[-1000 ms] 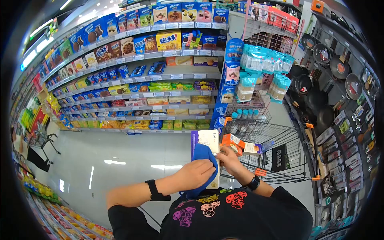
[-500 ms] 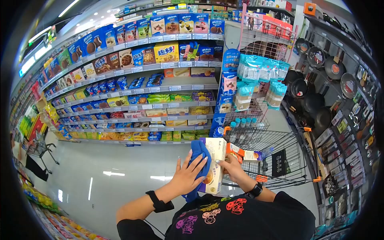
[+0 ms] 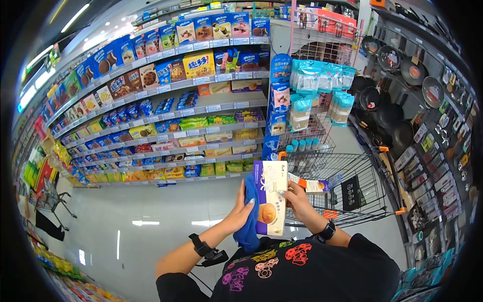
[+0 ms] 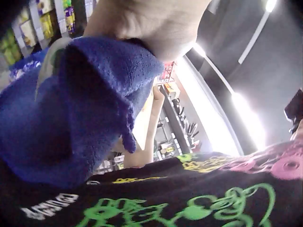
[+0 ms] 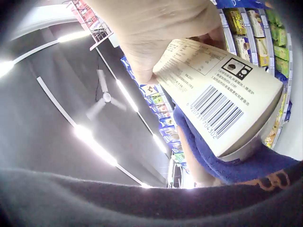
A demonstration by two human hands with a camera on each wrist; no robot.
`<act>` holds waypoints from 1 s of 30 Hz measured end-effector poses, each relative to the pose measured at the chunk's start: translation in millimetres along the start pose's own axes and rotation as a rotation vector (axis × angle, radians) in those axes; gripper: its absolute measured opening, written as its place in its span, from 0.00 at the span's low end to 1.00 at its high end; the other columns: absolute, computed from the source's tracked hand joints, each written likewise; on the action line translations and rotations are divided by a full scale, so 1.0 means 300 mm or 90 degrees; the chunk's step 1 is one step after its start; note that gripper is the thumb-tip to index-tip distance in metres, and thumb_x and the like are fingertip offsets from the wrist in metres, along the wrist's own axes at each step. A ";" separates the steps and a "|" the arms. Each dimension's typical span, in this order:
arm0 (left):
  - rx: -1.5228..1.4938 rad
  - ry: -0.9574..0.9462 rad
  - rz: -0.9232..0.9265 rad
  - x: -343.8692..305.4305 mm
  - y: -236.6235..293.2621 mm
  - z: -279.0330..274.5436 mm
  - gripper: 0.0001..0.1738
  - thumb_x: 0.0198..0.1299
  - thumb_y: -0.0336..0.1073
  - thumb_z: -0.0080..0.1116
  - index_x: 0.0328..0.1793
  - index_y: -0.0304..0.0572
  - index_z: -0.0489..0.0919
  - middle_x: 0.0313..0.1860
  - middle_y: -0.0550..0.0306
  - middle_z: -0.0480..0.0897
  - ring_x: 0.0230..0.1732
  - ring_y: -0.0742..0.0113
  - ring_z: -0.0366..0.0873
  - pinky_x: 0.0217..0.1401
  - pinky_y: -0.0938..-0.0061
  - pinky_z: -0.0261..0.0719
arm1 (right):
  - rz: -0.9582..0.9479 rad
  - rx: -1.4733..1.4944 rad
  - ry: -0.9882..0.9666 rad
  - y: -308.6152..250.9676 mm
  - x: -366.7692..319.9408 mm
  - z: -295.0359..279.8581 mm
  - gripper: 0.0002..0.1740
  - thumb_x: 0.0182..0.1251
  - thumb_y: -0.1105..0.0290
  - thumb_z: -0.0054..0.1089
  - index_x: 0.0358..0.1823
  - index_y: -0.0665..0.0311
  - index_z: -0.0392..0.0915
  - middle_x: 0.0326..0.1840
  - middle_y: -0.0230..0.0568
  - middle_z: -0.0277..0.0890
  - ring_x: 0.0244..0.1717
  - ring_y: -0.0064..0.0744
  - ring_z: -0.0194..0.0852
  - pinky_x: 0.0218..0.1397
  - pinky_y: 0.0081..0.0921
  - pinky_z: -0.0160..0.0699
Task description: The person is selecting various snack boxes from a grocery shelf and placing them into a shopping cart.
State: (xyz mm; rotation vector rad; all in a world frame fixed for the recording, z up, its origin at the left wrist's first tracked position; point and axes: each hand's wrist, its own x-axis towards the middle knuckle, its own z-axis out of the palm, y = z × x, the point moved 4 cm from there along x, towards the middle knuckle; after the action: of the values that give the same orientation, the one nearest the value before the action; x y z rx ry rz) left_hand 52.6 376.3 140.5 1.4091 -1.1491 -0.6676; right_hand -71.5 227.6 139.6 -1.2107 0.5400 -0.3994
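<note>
A cream and purple snack box (image 3: 272, 199) with a round pastry picture is held upright in front of the chest. My right hand (image 3: 298, 202) grips its right edge, thumb on the front face. Bunched in my left hand (image 3: 238, 214) is a blue cloth (image 3: 247, 227), which lies along the box's left side. Seen from the left wrist, the cloth (image 4: 90, 109) drapes in loose folds and hides most of the fingers. The right wrist view shows the box's side panel (image 5: 213, 97) with a barcode, the cloth behind it.
A wire shopping cart (image 3: 370, 194) with orange corners stands at the right, holding an orange box (image 3: 297, 180) and another cream box (image 3: 316, 186). Shelves of packaged biscuits (image 3: 201, 108) stretch across ahead. Pans (image 3: 413, 71) hang on the right wall; a second cart (image 3: 53, 191) is far left.
The left hand and cloth have moved off the box's front to its left side, uncovering the pastry picture. The box's front has turned further into view, while the right hand keeps its hold.
</note>
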 end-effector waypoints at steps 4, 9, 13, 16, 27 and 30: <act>-0.138 -0.017 -0.093 -0.012 -0.016 0.025 0.38 0.67 0.41 0.36 0.73 0.39 0.28 0.74 0.45 0.34 0.75 0.56 0.29 0.74 0.65 0.31 | -0.031 -0.017 -0.012 -0.011 0.004 -0.005 0.23 0.60 0.72 0.51 0.56 0.72 0.61 0.44 0.45 0.74 0.42 0.27 0.75 0.44 0.23 0.73; -0.157 -0.018 -0.103 -0.025 0.003 0.028 0.38 0.67 0.41 0.35 0.73 0.40 0.29 0.74 0.44 0.34 0.75 0.55 0.28 0.74 0.65 0.31 | -0.012 -0.021 -0.041 -0.021 -0.003 0.003 0.25 0.60 0.72 0.51 0.59 0.71 0.59 0.47 0.44 0.73 0.46 0.28 0.74 0.47 0.24 0.73; -0.134 -0.006 -0.094 -0.004 0.002 0.001 0.37 0.67 0.41 0.35 0.73 0.40 0.30 0.74 0.43 0.35 0.75 0.53 0.29 0.74 0.64 0.32 | -0.052 -0.045 -0.068 -0.032 -0.012 0.036 0.32 0.57 0.75 0.54 0.63 0.68 0.55 0.51 0.42 0.71 0.49 0.28 0.72 0.50 0.26 0.72; -0.106 0.006 -0.053 0.010 0.045 -0.010 0.37 0.67 0.41 0.35 0.73 0.40 0.31 0.74 0.43 0.36 0.75 0.53 0.30 0.74 0.63 0.32 | -0.063 -0.030 -0.101 -0.035 -0.013 0.059 0.39 0.51 0.81 0.58 0.65 0.67 0.51 0.57 0.43 0.66 0.58 0.31 0.66 0.59 0.30 0.66; -0.177 0.075 0.051 0.115 0.044 -0.030 0.36 0.66 0.42 0.36 0.74 0.39 0.35 0.74 0.46 0.39 0.75 0.55 0.33 0.74 0.64 0.33 | -0.038 -0.025 -0.205 -0.062 -0.049 0.082 0.48 0.51 0.77 0.62 0.69 0.64 0.39 0.66 0.43 0.55 0.68 0.35 0.54 0.68 0.34 0.55; -0.205 0.089 0.053 0.121 0.021 -0.011 0.36 0.66 0.42 0.36 0.74 0.39 0.36 0.74 0.46 0.40 0.75 0.55 0.35 0.74 0.65 0.34 | -0.023 -0.032 -0.199 -0.043 -0.041 0.055 0.48 0.50 0.77 0.62 0.69 0.64 0.41 0.66 0.43 0.56 0.67 0.35 0.54 0.68 0.34 0.55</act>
State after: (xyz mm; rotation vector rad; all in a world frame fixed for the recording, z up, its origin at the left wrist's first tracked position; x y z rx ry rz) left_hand 67.0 345.3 154.8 1.1104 -0.9382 -0.6524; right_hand -71.8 243.1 158.3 -1.3037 0.2607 -0.2220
